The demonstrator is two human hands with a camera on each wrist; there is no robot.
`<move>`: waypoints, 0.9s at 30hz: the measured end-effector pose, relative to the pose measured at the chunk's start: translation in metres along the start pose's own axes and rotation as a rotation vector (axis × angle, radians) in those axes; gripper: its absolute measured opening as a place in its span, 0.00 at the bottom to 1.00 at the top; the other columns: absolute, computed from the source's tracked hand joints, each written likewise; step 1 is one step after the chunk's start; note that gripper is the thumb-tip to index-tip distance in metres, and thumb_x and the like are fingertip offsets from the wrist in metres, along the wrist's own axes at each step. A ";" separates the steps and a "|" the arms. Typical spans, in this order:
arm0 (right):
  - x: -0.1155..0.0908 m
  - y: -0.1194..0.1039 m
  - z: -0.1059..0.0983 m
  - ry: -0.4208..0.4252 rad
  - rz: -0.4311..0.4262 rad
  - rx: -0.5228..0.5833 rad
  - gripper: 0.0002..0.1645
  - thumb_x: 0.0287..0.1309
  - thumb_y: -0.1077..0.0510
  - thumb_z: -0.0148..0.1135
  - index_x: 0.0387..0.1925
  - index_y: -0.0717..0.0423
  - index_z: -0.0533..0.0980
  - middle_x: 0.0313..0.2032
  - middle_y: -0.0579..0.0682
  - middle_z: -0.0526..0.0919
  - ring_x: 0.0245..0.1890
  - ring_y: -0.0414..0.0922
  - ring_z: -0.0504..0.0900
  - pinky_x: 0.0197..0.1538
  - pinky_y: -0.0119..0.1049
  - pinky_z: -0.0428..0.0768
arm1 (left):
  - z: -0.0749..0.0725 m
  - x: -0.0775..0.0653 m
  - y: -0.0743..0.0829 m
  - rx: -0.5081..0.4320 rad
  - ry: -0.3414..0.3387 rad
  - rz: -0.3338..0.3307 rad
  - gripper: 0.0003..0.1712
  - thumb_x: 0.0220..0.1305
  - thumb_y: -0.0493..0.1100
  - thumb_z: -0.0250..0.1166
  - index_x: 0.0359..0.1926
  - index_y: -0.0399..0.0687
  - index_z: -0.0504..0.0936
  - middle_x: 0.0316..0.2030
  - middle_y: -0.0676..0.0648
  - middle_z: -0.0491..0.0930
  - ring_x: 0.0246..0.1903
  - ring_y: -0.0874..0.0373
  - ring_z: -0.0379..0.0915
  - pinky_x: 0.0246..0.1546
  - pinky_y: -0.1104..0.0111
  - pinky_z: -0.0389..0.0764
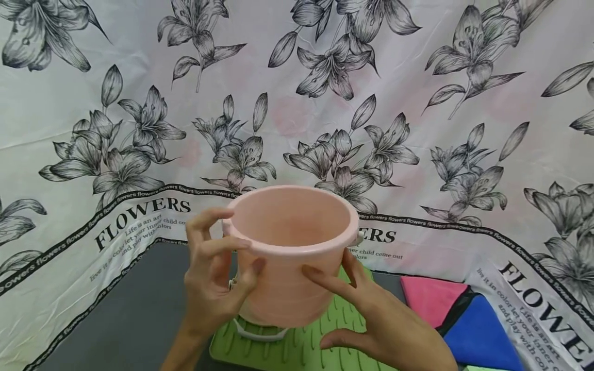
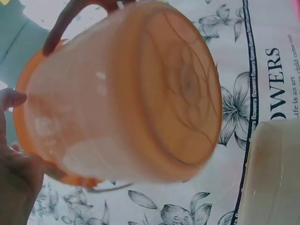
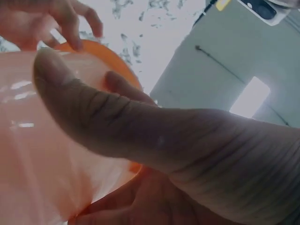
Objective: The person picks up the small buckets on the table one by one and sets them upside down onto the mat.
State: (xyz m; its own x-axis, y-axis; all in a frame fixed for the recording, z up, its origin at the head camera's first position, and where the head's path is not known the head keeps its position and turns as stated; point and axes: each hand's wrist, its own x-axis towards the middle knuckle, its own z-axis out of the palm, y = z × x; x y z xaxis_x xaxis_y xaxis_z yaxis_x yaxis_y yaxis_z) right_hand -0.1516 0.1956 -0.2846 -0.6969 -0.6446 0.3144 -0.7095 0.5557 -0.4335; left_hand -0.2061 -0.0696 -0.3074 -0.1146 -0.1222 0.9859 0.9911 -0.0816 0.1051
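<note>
A pale pink plastic bucket (image 1: 287,288) is held up in front, its mouth tilted so that the inside shows. My left hand (image 1: 211,273) grips its left side near the rim, fingers at the edge and thumb against the outer wall. On the right, my right hand (image 1: 385,314) touches the bucket with extended fingers, its thumb apart below. A white curved handle (image 1: 262,336) shows beneath the bucket. The ringed bucket base (image 2: 187,84) faces the left wrist view. In the right wrist view, the right thumb (image 3: 93,108) crosses in front of the bucket wall (image 3: 33,154).
Under the bucket lies a green ridged mat (image 1: 325,350) on the dark grey table (image 1: 125,314). Pink and blue folded cloths (image 1: 482,330) lie at right. A flower-print curtain (image 1: 297,113) stands behind. A pale translucent container (image 2: 274,173) shows in the left wrist view.
</note>
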 end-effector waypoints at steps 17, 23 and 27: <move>-0.006 0.022 -0.011 0.281 -0.060 -0.156 0.67 0.45 0.63 0.82 0.83 0.45 0.55 0.79 0.55 0.62 0.60 0.45 0.84 0.53 0.39 0.89 | 0.020 -0.018 -0.022 -0.439 0.177 -0.423 0.42 0.57 0.31 0.78 0.63 0.51 0.60 0.59 0.52 0.68 0.84 0.52 0.45 0.81 0.59 0.61; -0.015 0.040 -0.016 0.384 -0.227 -0.072 0.57 0.57 0.52 0.75 0.80 0.65 0.56 0.80 0.51 0.62 0.72 0.31 0.70 0.62 0.21 0.80 | 0.027 -0.028 -0.029 -0.474 0.104 -0.488 0.39 0.61 0.32 0.76 0.66 0.46 0.63 0.67 0.46 0.68 0.83 0.53 0.53 0.79 0.59 0.63; -0.020 0.049 -0.021 0.414 -0.301 0.023 0.54 0.66 0.44 0.65 0.79 0.72 0.54 0.81 0.55 0.60 0.74 0.35 0.70 0.70 0.20 0.74 | 0.028 -0.032 -0.034 -0.538 0.085 -0.545 0.40 0.61 0.34 0.77 0.68 0.41 0.65 0.70 0.45 0.65 0.78 0.55 0.64 0.79 0.62 0.63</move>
State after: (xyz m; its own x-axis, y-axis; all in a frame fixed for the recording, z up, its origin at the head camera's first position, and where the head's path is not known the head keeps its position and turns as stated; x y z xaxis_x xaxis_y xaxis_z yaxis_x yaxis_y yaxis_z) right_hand -0.1744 0.2463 -0.2945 -0.4484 -0.5098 0.7342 -0.8859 0.3626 -0.2893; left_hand -0.2342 -0.0349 -0.3387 -0.6039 -0.0007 0.7971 0.6262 -0.6191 0.4739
